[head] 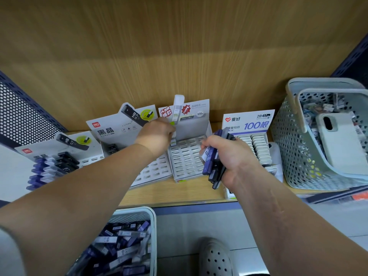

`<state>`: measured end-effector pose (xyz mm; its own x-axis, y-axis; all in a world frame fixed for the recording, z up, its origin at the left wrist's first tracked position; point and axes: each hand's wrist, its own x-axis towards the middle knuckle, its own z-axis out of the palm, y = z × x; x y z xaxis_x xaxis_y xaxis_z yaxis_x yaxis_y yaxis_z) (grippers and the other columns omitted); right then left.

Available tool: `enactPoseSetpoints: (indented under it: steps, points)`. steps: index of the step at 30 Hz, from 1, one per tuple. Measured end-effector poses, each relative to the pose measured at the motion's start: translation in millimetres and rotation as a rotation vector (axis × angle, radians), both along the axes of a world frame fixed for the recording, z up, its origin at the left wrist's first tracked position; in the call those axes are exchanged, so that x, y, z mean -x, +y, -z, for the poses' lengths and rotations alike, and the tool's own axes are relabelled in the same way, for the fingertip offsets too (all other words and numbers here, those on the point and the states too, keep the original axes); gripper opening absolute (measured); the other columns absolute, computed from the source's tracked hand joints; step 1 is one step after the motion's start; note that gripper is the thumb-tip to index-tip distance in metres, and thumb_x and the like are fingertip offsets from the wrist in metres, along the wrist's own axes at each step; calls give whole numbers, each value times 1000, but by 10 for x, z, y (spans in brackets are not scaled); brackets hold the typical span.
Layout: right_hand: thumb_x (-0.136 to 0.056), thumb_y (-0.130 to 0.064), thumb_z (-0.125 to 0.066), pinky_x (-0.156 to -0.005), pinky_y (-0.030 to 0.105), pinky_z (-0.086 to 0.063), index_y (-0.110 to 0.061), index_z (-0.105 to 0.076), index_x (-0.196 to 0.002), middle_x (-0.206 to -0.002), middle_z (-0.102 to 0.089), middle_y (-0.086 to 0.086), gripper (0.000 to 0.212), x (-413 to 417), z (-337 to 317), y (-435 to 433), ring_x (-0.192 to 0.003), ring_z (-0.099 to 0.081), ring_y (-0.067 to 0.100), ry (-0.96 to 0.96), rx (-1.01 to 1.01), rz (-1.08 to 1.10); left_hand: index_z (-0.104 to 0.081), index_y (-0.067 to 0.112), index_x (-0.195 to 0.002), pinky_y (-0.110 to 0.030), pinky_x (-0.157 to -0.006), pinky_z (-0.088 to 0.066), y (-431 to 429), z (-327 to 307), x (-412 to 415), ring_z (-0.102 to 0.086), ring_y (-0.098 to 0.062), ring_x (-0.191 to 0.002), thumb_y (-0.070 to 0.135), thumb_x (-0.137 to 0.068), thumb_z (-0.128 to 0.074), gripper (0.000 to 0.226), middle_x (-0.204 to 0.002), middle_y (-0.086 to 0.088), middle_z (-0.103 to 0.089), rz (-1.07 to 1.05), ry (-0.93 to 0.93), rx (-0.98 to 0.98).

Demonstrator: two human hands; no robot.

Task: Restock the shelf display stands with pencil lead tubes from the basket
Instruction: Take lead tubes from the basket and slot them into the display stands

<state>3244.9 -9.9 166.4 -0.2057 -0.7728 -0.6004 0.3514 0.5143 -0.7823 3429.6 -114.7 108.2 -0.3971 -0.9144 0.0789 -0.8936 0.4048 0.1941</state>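
Observation:
My left hand (157, 136) reaches to the back left corner of the middle white display stand (186, 158) and pinches a pale lead tube (172, 142) over its empty slots. A bundle of purple and black lead tubes (214, 162) is gripped in my right hand (229, 156), which hovers over the stand's right edge. The white basket (152, 220) of loose purple, black and clear tubes sits low in front of the shelf. The far-left stand (53, 164) holds several purple and black tubes. The stand beside it (153, 170) has mostly empty slots.
A full stand of pale tubes (256, 148) stands to the right. A pale green perforated basket (294, 140) with a white phone (342, 142) and small items fills the shelf's right end. A grey clog (216, 257) shows on the floor below. Perforated dark panels flank the shelf.

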Motion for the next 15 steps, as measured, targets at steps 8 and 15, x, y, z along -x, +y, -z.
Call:
enactPoseSetpoints:
  steps: [8, 15]
  points:
    - [-79, -8, -74, -52, 31, -50, -6, -69, -94, -79, -65, 16, 16, -25, -28, -10, -58, -60, 24, -49, 54, -25, -65, 18, -119, -33, -66, -45, 140, 18, 44, -61, -34, -91, 11, -92, -51, 31, -120, -7, -53, -10, -176, -3]
    - [-79, -7, -75, -56, 33, -52, 1, -68, -106, -79, -70, 14, 29, -166, -97, -32, -63, -66, 27, -81, 129, -4, -71, 8, -91, -29, -54, -45, 743, -554, 178, -58, -21, -60, 29, -100, -56, 28, -75, -7, -67, -261, 970, -585]
